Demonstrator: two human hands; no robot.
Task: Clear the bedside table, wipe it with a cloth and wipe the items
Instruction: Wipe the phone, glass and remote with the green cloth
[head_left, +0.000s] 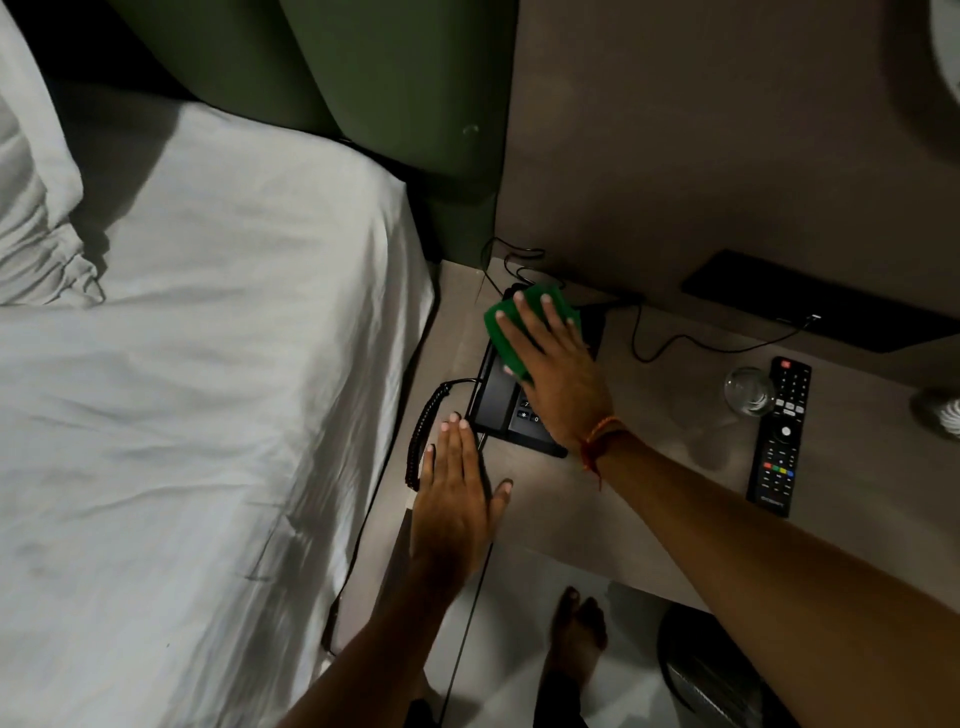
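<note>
A black desk telephone (497, 400) sits on the grey-brown bedside table (649, 467), near its left side. My right hand (556, 369) lies flat on top of the phone and presses a green cloth (511, 332) onto it. The cloth covers the phone's far half. My left hand (457, 499) rests flat on the table just in front of the phone, fingers straight and apart, holding nothing. A coiled black handset cord (423, 431) hangs off the table's left edge beside that hand.
A black remote control (779, 436) and an upturned clear glass (748, 391) lie on the table's right part. A thin black cable (670, 345) runs to a dark wall panel (831, 306). The bed with white sheet (208, 364) is left; a dark bin (711, 670) stands below.
</note>
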